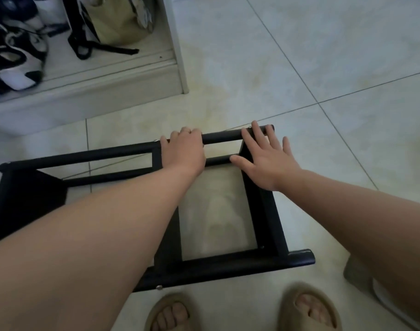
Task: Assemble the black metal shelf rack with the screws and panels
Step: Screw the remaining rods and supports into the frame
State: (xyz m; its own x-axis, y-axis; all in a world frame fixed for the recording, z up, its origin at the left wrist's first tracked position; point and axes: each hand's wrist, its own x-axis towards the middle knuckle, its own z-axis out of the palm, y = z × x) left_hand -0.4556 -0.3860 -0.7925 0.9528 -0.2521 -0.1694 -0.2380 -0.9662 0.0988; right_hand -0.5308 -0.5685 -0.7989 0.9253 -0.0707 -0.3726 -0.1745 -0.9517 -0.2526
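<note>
The tiled floor point(323, 56) carries the work; no desk is in view. The black metal shelf rack point(259, 201) rests on the floor directly in front of the person's sandals point(309, 309), near the corner of an open shoe cabinet point(108, 91) that holds shoes point(15, 56) and a bag point(118, 20). The rack's long axis runs left to right across the view, with the right end angled slightly away from the person. The far tube point(223, 136) and the near tube point(228, 266) lie along this axis, and the cross frames point from the person toward the cabinet side. Progress, as judged here: the tubes and cross frames are already joined, with screw heads point(159, 287) seated at the visible joints. The bay between the cross frames is open to the floor, so shelf panels probably remain to be fitted. A dark flat surface at the left end may be a panel, but this cannot be confirmed. The left hand point(183, 151) has its grip clenched around the far tube. The right hand point(266, 158) has its grip released, with the fingers straight and spread and the palm resting on the right cross frame.
</note>
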